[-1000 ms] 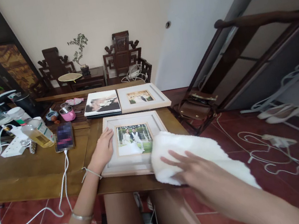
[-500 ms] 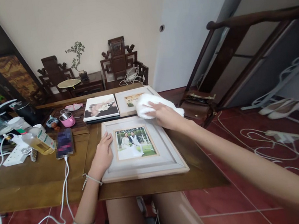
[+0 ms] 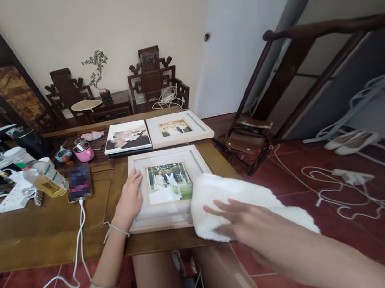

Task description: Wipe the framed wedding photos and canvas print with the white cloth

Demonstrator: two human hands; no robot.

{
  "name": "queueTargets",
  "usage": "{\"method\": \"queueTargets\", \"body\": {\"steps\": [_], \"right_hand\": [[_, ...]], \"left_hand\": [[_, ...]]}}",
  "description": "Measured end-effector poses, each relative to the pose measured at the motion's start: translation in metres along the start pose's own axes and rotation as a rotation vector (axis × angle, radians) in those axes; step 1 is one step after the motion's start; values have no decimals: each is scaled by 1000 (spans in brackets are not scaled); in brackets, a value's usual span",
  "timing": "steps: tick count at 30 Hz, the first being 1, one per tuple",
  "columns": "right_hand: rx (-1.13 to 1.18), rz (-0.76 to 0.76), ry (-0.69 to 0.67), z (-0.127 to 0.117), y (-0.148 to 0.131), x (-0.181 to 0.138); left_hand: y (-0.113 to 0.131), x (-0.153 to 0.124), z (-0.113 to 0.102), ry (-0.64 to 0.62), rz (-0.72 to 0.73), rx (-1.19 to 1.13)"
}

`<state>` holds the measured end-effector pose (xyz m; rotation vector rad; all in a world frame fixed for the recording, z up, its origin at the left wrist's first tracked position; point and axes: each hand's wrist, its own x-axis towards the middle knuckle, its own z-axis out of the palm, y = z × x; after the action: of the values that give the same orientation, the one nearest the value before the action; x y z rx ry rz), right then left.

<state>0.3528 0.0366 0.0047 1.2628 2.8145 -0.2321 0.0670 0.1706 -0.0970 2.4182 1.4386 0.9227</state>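
A pale picture frame [image 3: 177, 218] with a wedding photo [image 3: 168, 183] lies flat near the table's front edge. My left hand [image 3: 132, 198] grips its left side, the fingers resting over the border. Over the frame's lower right corner, my right hand [image 3: 236, 215] presses on a fluffy white cloth [image 3: 234, 188], fingers bent into it. The cloth hides that corner and hangs past the right side of the frame.
Behind the frame lie a second framed photo [image 3: 194, 135] and a white-edged picture [image 3: 129, 149]. To the left are a phone [image 3: 79, 182] on a cable, an oil-coloured bottle [image 3: 46, 179], a pink cup [image 3: 84, 152] and a power strip [image 3: 13, 196]. A wooden chair [image 3: 293, 65] stands at right.
My right hand has brought the cloth from the frame's top right, by the second frame, down toward me to the lower right corner. My left hand stays on the left side.
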Motion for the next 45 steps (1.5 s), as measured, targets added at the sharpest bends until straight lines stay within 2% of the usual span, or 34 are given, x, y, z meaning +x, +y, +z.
{"method": "queueTargets", "body": {"steps": [2, 4, 8, 12, 15, 17, 19, 22, 26, 28, 30, 32, 34, 37, 40, 42, 45], "right_hand": [[12, 24, 11, 4, -1, 0], [-13, 68, 42, 11, 7, 14], [-139, 134, 148, 22, 47, 71], [-231, 245, 274, 17, 93, 131], [-308, 304, 270, 14, 104, 154], [-345, 289, 219, 16, 97, 153], [-358, 246, 158, 18, 81, 139], [-301, 186, 18, 11, 46, 100], [-85, 55, -146, -14, -4, 42], [20, -17, -161, -22, -23, 23], [85, -50, -151, -21, -32, 17], [100, -27, -126, -11, -29, 27], [53, 34, -79, 2, -14, 49], [-124, 155, 37, 19, 25, 96], [-281, 261, 166, 22, 64, 140], [-325, 255, 179, 19, 77, 159], [-321, 141, 115, 15, 72, 163]], "left_hand": [[0, 0, 0, -5, 7, 12], [0, 0, 0, -15, 6, 14], [-1, 0, -1, -36, 7, 7], [-3, 0, -1, -24, 14, -2], [-4, -1, -1, -14, 24, 10], [-3, -1, -1, -8, 24, 12], [-3, -1, 0, -2, 15, 5], [-2, 0, 1, 8, 0, -21], [-2, 0, 2, 18, -3, -31], [-3, 0, 3, 16, 1, -14], [-4, 0, 4, 10, 8, 0], [-5, -1, 4, -1, 14, -2], [-6, -1, 5, -15, 11, -11], [-7, -2, 5, -28, -1, -26], [-6, -1, 4, -29, 0, -38], [-5, -1, 2, -36, -4, -40], [-3, 0, 1, -41, -16, -37]]}}
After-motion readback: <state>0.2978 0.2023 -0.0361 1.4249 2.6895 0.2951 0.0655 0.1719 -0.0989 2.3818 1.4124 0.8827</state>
